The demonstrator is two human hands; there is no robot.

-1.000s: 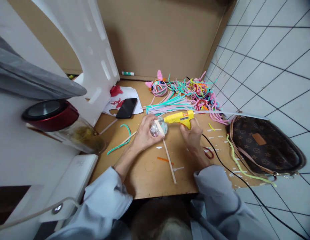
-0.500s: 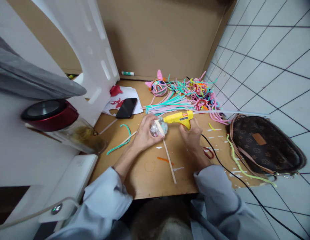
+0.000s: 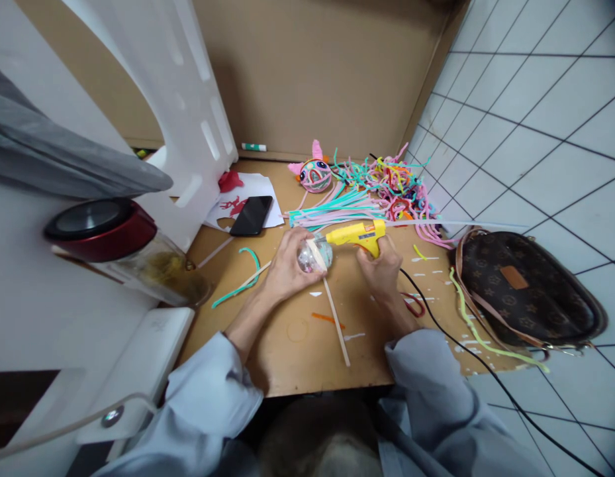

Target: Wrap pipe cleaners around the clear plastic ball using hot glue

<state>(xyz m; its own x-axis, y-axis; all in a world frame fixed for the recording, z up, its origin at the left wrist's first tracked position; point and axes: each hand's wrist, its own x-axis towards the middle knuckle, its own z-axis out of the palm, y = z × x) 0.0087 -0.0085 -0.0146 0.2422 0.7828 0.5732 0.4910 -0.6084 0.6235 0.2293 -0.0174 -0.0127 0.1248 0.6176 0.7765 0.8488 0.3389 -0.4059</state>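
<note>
My left hand [image 3: 291,264] is closed round a clear round ball [image 3: 310,260], with a pale strip [image 3: 335,318] lying across it and trailing down toward the table's front. My right hand [image 3: 381,265] grips a yellow hot glue gun [image 3: 354,233] by its handle. The gun's nozzle points left and reaches the top right of the ball; whether it touches cannot be made out. A black cord [image 3: 439,323] runs from below my right hand to the lower right. Below the ball, an orange strip [image 3: 327,320] lies on the table [image 3: 297,361].
Pink and teal pipe cleaners [image 3: 337,207] lie behind my hands, beside a decorated ball with pink ears [image 3: 314,175]. A black phone [image 3: 252,215] rests on paper at the back left. A glass bottle [image 3: 173,268] leans at left; a brown bag [image 3: 528,285] sits at right.
The glue gun has shifted very slightly to the right. Both hands keep their holds, and everything else looks the same.
</note>
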